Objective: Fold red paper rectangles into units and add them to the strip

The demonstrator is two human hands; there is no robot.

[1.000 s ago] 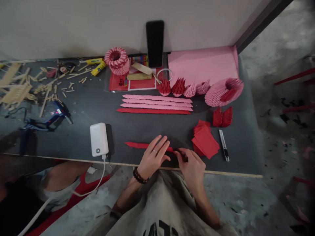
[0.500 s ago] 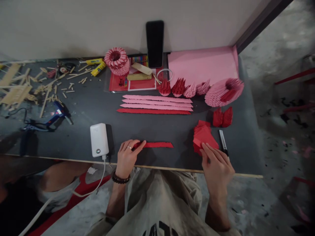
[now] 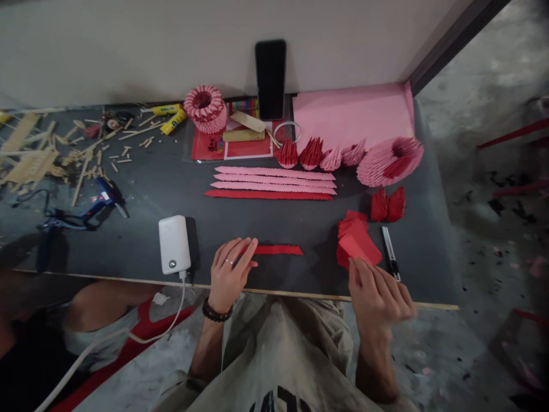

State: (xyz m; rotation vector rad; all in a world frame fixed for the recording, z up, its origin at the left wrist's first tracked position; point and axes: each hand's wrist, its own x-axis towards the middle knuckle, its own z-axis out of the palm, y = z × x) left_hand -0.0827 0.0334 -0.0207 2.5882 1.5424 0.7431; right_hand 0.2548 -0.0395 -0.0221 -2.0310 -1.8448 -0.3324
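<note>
My left hand (image 3: 231,269) lies over the left end of a short red folded paper strip (image 3: 281,250), its fingers stretched out and covering that end. My right hand (image 3: 377,292) is closed, fingers curled, at the lower edge of a loose pile of small red paper pieces (image 3: 359,240). Whether its fingertips pinch a piece is hidden. A slim cutter knife (image 3: 390,250) lies just right of the pile. Beyond my hands a long red strip (image 3: 266,195) lies below several pink strips (image 3: 274,177), all side by side.
Red folded bundles (image 3: 388,204) and a pink folded-paper form (image 3: 390,162) stand at right. A phone (image 3: 270,80) leans on the wall near a pink-and-red paper vase (image 3: 206,110). Left are a white power bank (image 3: 174,245), a blue glue gun (image 3: 92,212) and wooden sticks (image 3: 34,163).
My right hand has drawn back toward the table edge, off the top of the red pile, and its fingers have curled. My left hand has shifted slightly right over the short strip.
</note>
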